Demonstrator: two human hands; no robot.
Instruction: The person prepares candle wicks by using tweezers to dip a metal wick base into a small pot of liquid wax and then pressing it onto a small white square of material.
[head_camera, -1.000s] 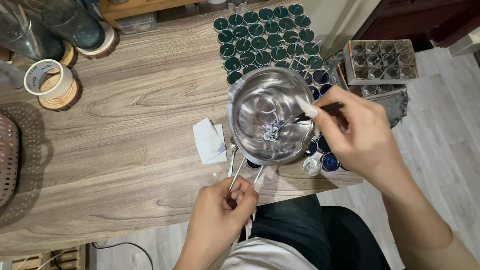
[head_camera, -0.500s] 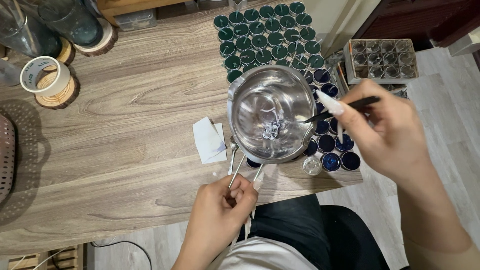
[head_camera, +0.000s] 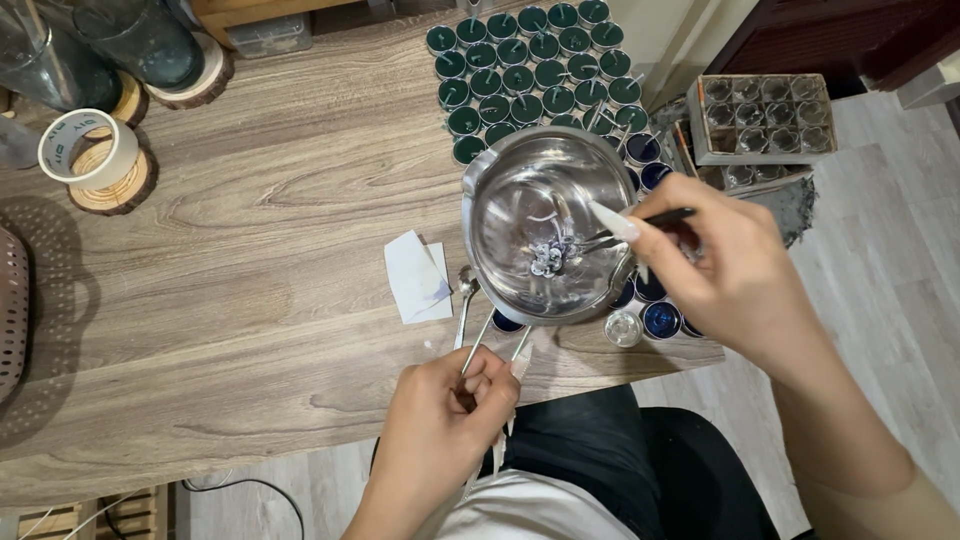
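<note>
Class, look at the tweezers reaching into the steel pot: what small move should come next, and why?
Probably close the tweezers on one small metal piece and lift it out: their tips sit at the cluster on the pot bottom, while the left hand steadies the handle.

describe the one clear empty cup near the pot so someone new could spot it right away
Start at the wooden table and find the shiny steel pouring pot, whose wire handle the left hand holds. Just right of that handle, at the table's near edge, sits a small clear glass cup. Its neighbours hold dark blue filling; this one looks empty and see-through.
</note>
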